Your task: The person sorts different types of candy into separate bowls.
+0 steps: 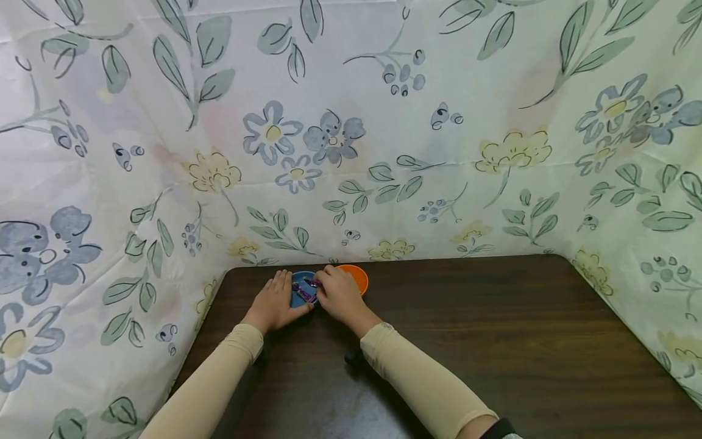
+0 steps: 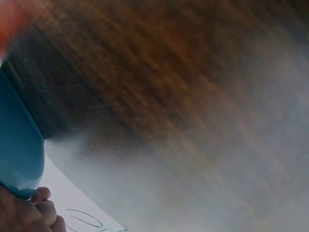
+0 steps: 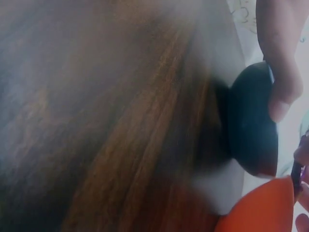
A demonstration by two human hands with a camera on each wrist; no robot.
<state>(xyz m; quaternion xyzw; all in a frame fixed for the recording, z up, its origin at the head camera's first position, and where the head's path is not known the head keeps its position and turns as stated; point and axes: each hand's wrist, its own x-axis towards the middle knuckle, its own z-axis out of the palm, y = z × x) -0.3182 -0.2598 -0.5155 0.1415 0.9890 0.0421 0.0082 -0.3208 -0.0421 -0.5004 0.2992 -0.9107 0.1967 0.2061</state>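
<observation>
A small blue bowl [image 1: 297, 302] stands near the table's far left edge, with several small purple shiny-wrapped candies [image 1: 306, 296] inside. My left hand [image 1: 276, 302] holds this bowl from the left, its thumb along the near rim; the right wrist view shows that thumb [image 3: 285, 94] over the edge. Above the bowl's right side, my right hand [image 1: 341, 296] pinches a purple-wrapped candy [image 3: 296, 170] between its fingertips. An orange bowl [image 1: 359, 278] stands close on the right of the blue one, partly behind the right hand; its inside is hidden.
The dark wooden table [image 1: 493, 329] stretches away to the right and toward me. A floral cloth [image 1: 395, 201] hangs along its back and sides. Beneath my right forearm is a small black object [image 1: 353, 358], too dark to identify.
</observation>
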